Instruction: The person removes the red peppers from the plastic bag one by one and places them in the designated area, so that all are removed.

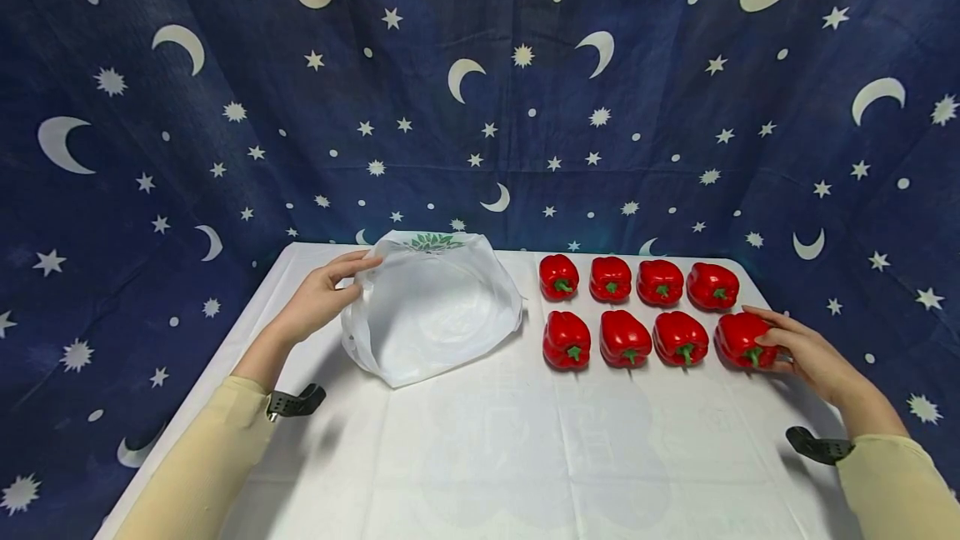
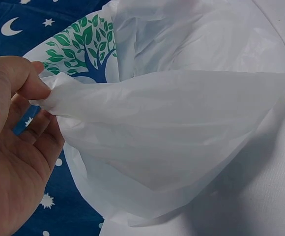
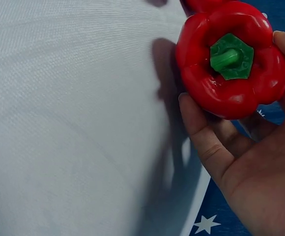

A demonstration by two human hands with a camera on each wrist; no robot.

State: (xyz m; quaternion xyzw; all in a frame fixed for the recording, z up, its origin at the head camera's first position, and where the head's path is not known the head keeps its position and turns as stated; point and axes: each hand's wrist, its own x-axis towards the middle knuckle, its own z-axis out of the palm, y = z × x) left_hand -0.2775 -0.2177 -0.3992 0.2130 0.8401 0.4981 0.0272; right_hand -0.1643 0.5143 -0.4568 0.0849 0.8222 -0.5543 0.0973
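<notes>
My left hand (image 1: 324,294) pinches the left rim of a white plastic bag (image 1: 442,298) between thumb and fingers. The bag's mouth gapes upward on the table, and a green-leaved tree print (image 2: 83,46) shows on its far side. At the right, my right hand (image 1: 813,357) holds a red bell pepper (image 1: 738,340), the rightmost of the front row. In the right wrist view the thumb and fingers lie around the sides of this pepper (image 3: 231,61), its green stem facing the camera.
Several more red bell peppers stand in two rows right of the bag, among them a back-row pepper (image 1: 712,286) and a front-row pepper (image 1: 680,337). A white cloth (image 1: 480,457) covers the table. Behind it hangs a dark blue curtain (image 1: 420,107) with moons and stars.
</notes>
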